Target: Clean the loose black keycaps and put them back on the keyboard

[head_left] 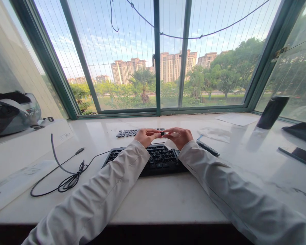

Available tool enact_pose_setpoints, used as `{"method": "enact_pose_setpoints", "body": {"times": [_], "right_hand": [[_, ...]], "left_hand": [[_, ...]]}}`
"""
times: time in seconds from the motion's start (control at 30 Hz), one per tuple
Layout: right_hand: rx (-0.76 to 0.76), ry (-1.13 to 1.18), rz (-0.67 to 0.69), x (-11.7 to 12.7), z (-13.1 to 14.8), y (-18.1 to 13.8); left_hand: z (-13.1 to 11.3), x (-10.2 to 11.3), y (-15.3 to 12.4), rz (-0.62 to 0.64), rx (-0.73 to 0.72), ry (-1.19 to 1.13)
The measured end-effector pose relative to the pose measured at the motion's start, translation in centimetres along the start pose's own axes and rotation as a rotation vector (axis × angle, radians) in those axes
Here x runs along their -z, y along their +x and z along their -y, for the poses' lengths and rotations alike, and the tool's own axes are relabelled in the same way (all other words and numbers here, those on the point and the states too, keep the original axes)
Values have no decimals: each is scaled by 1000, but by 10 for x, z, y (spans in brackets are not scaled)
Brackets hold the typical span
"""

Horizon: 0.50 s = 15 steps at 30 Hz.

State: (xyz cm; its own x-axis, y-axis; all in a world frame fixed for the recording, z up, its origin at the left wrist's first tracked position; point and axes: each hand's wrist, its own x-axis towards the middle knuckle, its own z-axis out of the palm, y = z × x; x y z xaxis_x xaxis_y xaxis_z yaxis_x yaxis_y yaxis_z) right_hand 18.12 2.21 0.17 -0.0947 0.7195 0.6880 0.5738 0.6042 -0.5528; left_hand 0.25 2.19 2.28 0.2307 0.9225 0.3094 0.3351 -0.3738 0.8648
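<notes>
Both hands meet above the far edge of a black keyboard (161,156). My left hand (146,136) pinches a small black keycap (162,133) from the left, thumb and fingers closed. From the right, my right hand (180,136) has its fingertips closed on the same keycap. A piece of white tissue (170,144) hangs under the right hand. Just beyond the hands, loose black keycaps (128,133) lie in rows on the white sill. My sleeves hide parts of the keyboard, whose bare switches show where caps are off.
A coiled black cable (72,178) lies at left beside a white box (22,177). To the right are a dark brush-like tool (207,148), crumpled clear plastic (216,134), a black cylinder (272,112) and a phone (299,156). A helmet (13,114) sits far left.
</notes>
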Motion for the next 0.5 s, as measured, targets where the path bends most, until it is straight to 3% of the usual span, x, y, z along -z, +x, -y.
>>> {"method": "enact_pose_setpoints", "body": {"times": [0.13,0.27,0.37,0.5], "right_hand": [[-67,89,77,-3,0,0],[-109,152,325,-10,0,-5],[-46,143,496,-14,1,-8],[7,131,633,-14,2,-11]], "left_hand": [[-3,13,1,90,-69,112],[4,22,-1,208,-83,240],[11,23,-6,254,-32,323],[16,24,-11,411,58,429]]}}
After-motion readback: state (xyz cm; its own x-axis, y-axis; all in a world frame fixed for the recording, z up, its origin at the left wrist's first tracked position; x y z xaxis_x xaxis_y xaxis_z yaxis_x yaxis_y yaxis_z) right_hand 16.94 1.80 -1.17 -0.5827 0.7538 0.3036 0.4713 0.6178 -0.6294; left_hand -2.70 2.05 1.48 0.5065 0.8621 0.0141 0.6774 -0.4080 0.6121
